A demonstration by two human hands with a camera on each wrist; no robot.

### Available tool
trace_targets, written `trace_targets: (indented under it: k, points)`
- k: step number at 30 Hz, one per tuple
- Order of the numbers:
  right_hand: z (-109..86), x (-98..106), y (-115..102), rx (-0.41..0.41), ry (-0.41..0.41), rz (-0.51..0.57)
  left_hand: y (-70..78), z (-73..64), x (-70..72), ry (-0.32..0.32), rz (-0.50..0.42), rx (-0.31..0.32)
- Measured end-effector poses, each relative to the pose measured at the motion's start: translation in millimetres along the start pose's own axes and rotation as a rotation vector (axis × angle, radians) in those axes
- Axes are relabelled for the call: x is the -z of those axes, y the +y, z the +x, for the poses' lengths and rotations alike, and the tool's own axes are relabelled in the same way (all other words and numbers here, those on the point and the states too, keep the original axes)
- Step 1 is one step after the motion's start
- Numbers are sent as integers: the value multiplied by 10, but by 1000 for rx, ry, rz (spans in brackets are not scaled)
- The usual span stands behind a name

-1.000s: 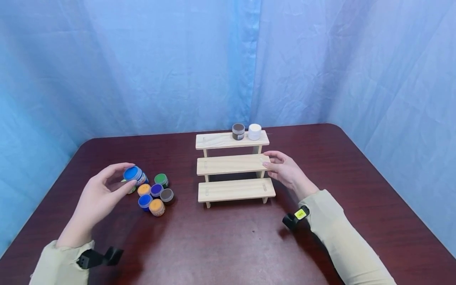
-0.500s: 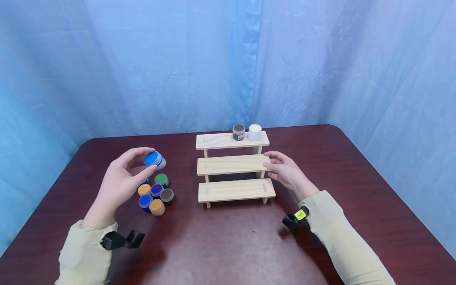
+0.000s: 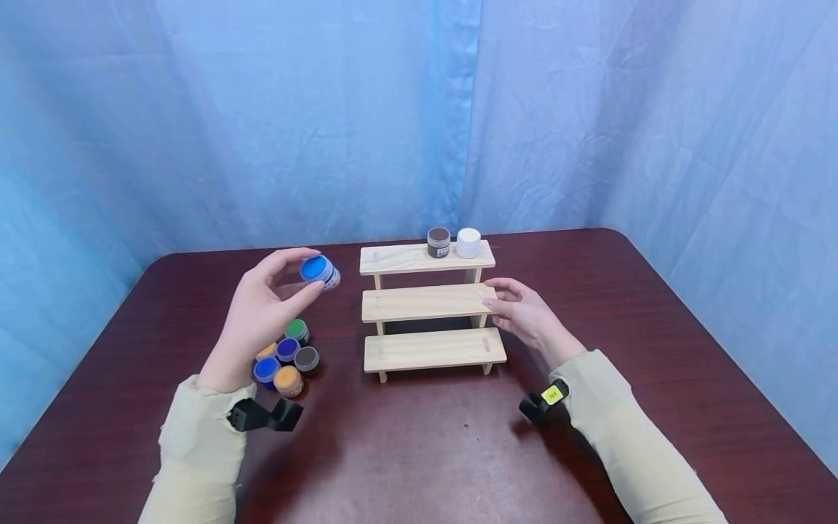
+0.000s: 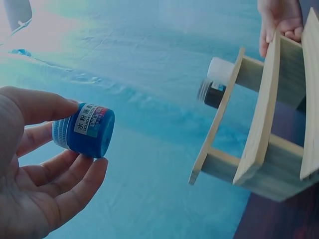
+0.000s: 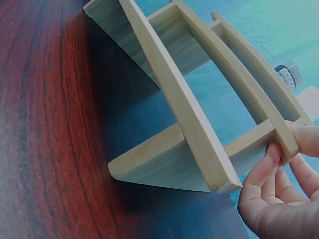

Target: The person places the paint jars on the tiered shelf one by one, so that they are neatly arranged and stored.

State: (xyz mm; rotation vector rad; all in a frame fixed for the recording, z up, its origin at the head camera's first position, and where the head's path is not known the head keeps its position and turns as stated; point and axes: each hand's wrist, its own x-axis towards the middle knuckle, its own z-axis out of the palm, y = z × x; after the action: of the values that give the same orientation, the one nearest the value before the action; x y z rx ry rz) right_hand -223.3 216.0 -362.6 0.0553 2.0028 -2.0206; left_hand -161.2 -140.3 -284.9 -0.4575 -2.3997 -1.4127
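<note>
Squat blue jar [image 4: 92, 130], translucent-lidded, white-labelled, in curled left fingers [image 4: 84, 189], right fingers [image 5: 259, 175] pinched round wooden stand [image 3: 425, 303].

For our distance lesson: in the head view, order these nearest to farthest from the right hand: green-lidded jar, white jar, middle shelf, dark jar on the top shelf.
1. Middle shelf: the right hand grips its right end.
2. White jar: near the top shelf's right end.
3. Dark jar: just left of the white one.
4. Green-lidded jar: on the table, at left.
</note>
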Motion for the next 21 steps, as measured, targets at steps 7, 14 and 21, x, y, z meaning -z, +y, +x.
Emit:
trace_targets:
  k: [7,14,21]
  points:
    - [2,11,18,4,2,-2,39,163,-188,12,-49,28]
    - [-1,10,36,3,-2,1,77,294,-383,45,-100,14]
    - [6,-10,37,8,-4,5,80,400,-552,57,-109,1]
